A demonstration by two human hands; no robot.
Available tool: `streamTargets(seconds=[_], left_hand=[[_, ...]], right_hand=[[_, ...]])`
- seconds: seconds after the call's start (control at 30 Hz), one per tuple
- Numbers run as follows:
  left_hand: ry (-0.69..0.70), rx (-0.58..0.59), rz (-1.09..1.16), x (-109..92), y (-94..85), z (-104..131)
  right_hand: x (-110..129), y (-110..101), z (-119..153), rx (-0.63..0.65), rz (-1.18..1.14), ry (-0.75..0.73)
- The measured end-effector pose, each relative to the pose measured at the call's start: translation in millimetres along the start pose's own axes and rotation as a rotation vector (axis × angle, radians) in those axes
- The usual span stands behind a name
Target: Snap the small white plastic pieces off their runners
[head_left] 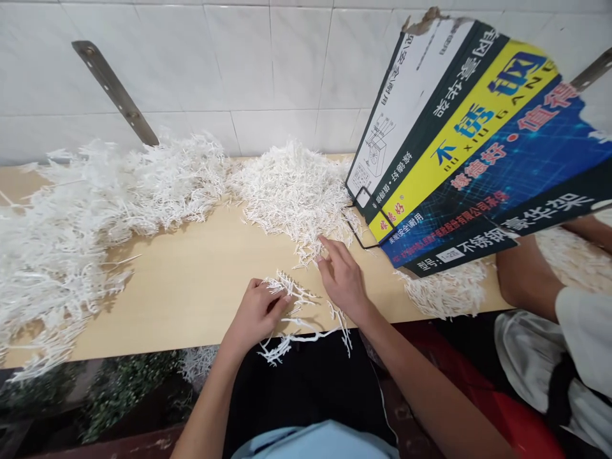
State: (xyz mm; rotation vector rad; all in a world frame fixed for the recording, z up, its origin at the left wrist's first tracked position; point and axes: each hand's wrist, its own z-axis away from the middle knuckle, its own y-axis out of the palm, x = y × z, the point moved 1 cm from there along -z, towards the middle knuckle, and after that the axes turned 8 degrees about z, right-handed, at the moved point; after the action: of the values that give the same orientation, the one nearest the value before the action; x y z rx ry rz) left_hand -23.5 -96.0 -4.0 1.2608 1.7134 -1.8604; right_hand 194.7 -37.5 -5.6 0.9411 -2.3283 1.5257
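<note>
Near the front edge of the table, my left hand point(262, 310) is closed around a white plastic branch point(301, 293) with short forked twigs. Its thumb and fingers press together on the stem, and more of the branch hangs over the table edge toward my lap. My right hand point(344, 277) is just right of it, with thumb and index finger apart at the near edge of a heap of small white plastic twigs point(291, 185). Nothing clear shows between those fingers. On the left lies a large tangled pile of white branches point(95, 197).
A printed cardboard box panel point(459, 140) stands at the right in a black wire holder point(368, 220). Beyond it, another person's arm point(530, 274) rests near more white twigs point(444, 290). A tiled wall point(296, 64) backs the wooden table point(186, 280). Green plants point(129, 389) are below.
</note>
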Motion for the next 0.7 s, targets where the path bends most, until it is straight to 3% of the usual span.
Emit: streamTargets(seconds=[0.13,0.23,0.37,0.5,0.7], left_hand=[[0.114,-0.135,-0.039,5,5.3,4],[0.2,-0.215,-0.086,9,8.8,7],[0.286,-0.163,-0.119,10,10.0,8],[0.277,-0.101,-0.137,7,8.5,7],[0.245,-0.11,-0.133,7,9.2,8]], right_hand=[[1,-6,4,-0.019,-0.098,-0.08],[2,-11,5,0.066,-0.28,-0.1],[12,-14,4,0.267,-0.618,-0.062],[22,-6,1,0.536,-0.909,0.034],[14,4,-3,0.57,-0.971,0.199]])
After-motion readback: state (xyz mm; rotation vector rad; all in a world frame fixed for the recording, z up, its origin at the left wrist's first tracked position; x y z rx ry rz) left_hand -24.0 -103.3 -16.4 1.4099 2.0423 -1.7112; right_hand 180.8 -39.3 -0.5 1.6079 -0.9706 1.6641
